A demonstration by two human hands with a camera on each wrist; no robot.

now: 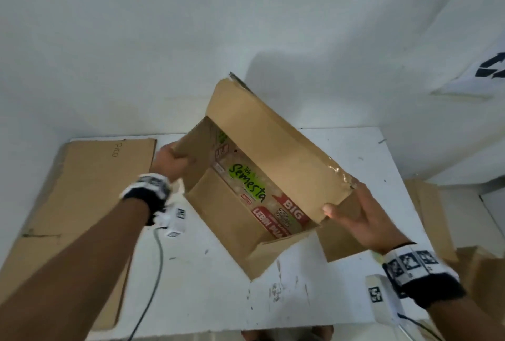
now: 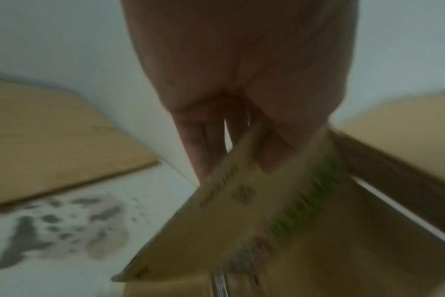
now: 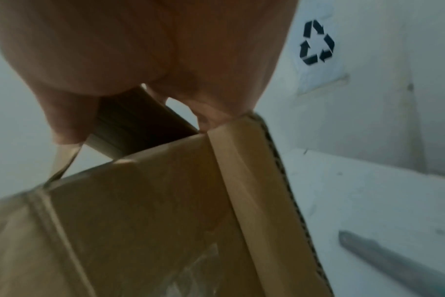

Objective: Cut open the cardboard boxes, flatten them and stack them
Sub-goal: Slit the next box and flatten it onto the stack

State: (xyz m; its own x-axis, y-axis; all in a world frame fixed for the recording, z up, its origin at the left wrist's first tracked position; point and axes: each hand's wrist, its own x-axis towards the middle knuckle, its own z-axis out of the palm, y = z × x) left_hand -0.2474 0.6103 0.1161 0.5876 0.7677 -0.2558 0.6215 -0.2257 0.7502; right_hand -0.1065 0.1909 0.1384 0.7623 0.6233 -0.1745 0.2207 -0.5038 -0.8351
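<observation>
Opened box (image 1: 262,176) held clear above the white counter (image 1: 213,294), both hands at opposite ends. The left hand (image 1: 170,161) grips the far-left flap, thumb on one face and fingers (image 2: 203,144) on the other, as the left wrist view shows despite blur. The right hand (image 1: 358,217) grips the near-right corner, thumb over the edge and fingers behind; a torn strip of tape (image 1: 341,174) runs along that end.

Orientation: the box's long axis runs diagonally, from far left to near right. Its open side faces the person, so the printed inner wall is visible; the upper flap stands up and away toward the wall, and the lower flap hangs toward the counter.

Risks, as judged from this pose. The box is carried only by thin flap edges: a flap could tear or fold at its crease, and the box would swing or drop. Residual tape may keep a seam joined, so pressing it flat could buckle a panel instead of folding it along its creases. A grey tool (image 3: 394,263), possibly the cutter, lies on the counter below the right hand; lowering the box could cover or knock it. Flattened cardboard (image 1: 90,190) lies at the left, the likely stack; a skewed placement would overhang the counter edge.
</observation>
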